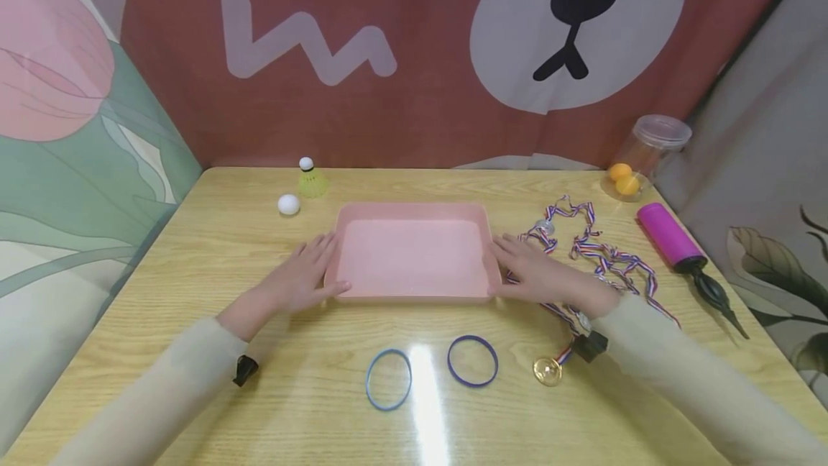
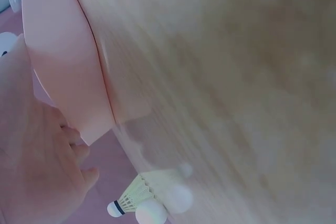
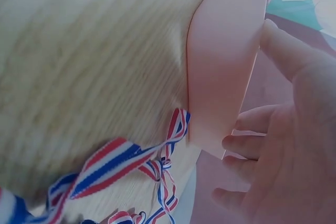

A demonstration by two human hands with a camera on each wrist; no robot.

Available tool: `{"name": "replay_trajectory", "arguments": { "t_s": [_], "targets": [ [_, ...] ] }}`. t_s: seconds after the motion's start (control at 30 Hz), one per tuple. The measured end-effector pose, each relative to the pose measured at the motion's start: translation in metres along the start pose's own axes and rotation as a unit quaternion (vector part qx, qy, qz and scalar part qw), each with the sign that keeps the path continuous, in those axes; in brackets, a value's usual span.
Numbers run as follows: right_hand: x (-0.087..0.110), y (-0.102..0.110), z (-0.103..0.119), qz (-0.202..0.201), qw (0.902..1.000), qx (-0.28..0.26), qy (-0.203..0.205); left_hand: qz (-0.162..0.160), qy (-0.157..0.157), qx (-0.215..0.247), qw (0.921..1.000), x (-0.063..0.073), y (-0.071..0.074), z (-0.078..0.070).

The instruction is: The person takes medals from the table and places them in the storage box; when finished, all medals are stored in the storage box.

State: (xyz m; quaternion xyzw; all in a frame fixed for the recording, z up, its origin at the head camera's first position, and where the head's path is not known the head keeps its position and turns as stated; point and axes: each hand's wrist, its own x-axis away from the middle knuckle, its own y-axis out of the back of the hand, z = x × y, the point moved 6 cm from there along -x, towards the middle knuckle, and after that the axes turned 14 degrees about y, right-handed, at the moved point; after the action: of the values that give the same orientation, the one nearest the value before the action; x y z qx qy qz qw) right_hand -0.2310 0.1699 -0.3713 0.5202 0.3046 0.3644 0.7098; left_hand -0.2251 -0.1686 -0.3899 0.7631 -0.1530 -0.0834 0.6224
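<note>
A shallow pink rectangular tray (image 1: 414, 257) lies on the wooden table between both hands, with nothing in it. At its left side, my left hand (image 1: 304, 275) rests its spread fingers along the rim, the thumb over the front left corner. My right hand (image 1: 533, 272) touches the opposite side, thumb near the front right corner. In the right wrist view, the thumb and fingertips of the right hand (image 3: 283, 145) meet the upper edge of the tray wall (image 3: 223, 66). Fingers of the left hand (image 2: 42, 156) partly pass behind the tray wall (image 2: 65, 51) in the left wrist view.
Medals with striped ribbons (image 1: 608, 257) lie beside my right forearm. Nearer are a light blue ring (image 1: 367, 380) and a dark blue ring (image 1: 449, 362). A white ball (image 1: 288, 204), shuttlecock (image 1: 313, 182), jar of orange balls (image 1: 647, 157) and magenta pump (image 1: 669, 236) stand around.
</note>
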Motion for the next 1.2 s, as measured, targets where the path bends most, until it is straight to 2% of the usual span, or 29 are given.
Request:
{"name": "replay_trajectory", "arguments": {
  "t_s": [0.2,0.53,0.77,0.83,1.03,1.2],
  "targets": [
    [0.006,-0.001,0.007,-0.005,1.0,-0.007,-0.005,0.0,0.002,0.004,1.0,0.008,0.0,-0.003],
    [0.008,-0.003,0.007,-0.015,0.9998,-0.011,-0.011,-0.008,0.004,0.001,1.0,0.007,-0.002,-0.002],
    [0.014,0.008,0.013,-0.09,0.995,-0.033,0.028,-0.014,0.003,-0.002,0.9999,0.008,-0.001,-0.003],
    [0.02,0.01,0.014,-0.101,0.9937,-0.046,0.017,-0.012,0.004,0.0,0.9999,0.009,-0.001,-0.004],
    [0.045,0.015,0.019,-0.101,0.9905,-0.07,-0.061,-0.008,0.008,-0.003,0.9999,0.011,-0.001,-0.005],
    [0.065,0.014,0.025,-0.102,0.9868,-0.098,-0.079,-0.01,0.008,-0.003,0.9999,0.011,-0.001,-0.005]
  ]
}}
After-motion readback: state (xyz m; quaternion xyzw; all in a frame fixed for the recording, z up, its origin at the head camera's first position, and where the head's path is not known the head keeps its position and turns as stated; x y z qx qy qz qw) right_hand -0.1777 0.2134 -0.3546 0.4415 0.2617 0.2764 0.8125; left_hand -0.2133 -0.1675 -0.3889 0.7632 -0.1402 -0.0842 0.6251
